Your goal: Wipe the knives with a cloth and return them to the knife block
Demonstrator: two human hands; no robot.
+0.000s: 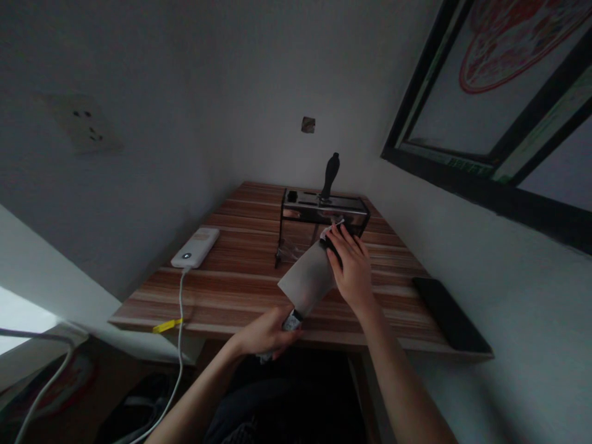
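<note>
On the left of the wooden counter [222,290] lies a white power bank [194,246] with its cable [179,345] hanging over the edge. The left hand [266,333] has its grip closed around the handle of a cleaver [308,280], held just above the counter's front. The right hand [351,265] grips the blade's far end, beside a knife rack [324,213]. Far right lies a dark flat device [451,314].

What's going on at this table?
A person holds a broad-bladed cleaver above the wooden table: the left hand grips its handle, the right hand covers the blade's far end, next to a metal knife rack with one black-handled knife in it. A white power bank lies farther left.
</note>
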